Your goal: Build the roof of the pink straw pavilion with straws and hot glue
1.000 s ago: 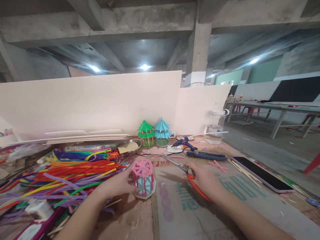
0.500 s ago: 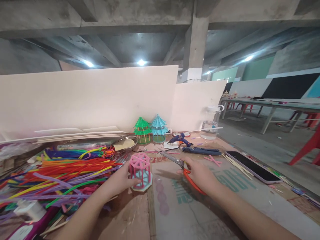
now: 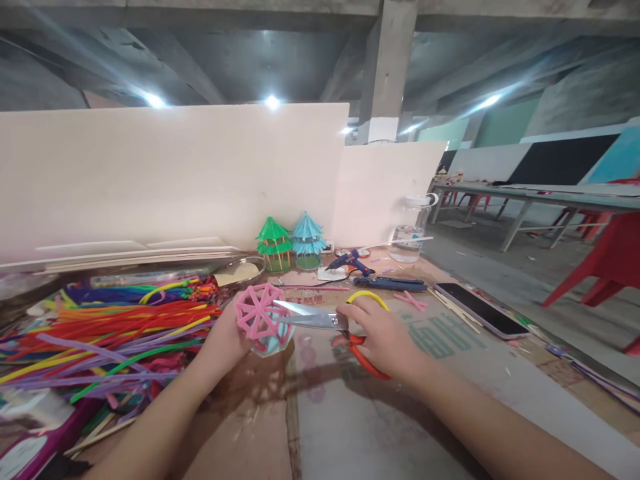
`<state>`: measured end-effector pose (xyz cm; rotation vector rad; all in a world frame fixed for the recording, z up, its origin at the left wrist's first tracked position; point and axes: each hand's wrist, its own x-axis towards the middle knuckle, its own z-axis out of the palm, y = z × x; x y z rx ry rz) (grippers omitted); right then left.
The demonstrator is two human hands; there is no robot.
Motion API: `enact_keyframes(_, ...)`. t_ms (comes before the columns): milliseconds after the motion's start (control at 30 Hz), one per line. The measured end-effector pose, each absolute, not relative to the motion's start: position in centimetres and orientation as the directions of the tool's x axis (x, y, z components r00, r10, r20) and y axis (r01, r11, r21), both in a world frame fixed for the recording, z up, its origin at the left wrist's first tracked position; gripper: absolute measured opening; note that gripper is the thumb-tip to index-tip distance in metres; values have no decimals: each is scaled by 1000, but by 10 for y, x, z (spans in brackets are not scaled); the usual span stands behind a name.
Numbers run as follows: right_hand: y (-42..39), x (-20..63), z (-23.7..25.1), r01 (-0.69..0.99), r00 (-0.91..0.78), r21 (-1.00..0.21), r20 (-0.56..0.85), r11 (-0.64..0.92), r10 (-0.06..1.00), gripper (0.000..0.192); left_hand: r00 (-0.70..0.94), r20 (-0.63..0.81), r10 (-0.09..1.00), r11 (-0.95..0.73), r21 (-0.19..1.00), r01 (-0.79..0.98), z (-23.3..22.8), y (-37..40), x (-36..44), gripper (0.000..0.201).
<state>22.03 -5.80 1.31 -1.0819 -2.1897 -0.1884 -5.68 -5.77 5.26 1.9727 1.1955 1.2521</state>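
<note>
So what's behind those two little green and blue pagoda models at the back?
Behind the green pagoda and blue pagoda stands a pale upright board, close against them. Whatever lies beyond the board at table level is covered.

Bare concrete ceiling beams (image 3: 200,47) and a pillar (image 3: 383,73) running overhead, ceiling lights (image 3: 273,102) glaring. Pale boards (image 3: 170,173) standing behind the bench. Long table (image 3: 540,197) and red plastic chair (image 3: 610,257) sitting right on grey concrete floor (image 3: 505,267).
</note>
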Motion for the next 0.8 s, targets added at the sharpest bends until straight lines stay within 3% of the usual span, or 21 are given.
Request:
enact_keyframes(333, -58, 218, 12, 752, -439, -155, 607, 641, 662, 25, 222, 492, 842, -536, 709, 459, 50, -58, -48, 39)
enact_keyframes(467, -60, 216, 13, 747, -459, -149, 589, 648, 665, 20, 272, 483, 832, -555, 727, 404, 51, -60, -46, 34)
enact_keyframes(800, -58, 217, 11, 772, -469, -121, 554, 623, 688, 23, 249, 470, 846, -532, 769, 354, 35, -52, -56, 41)
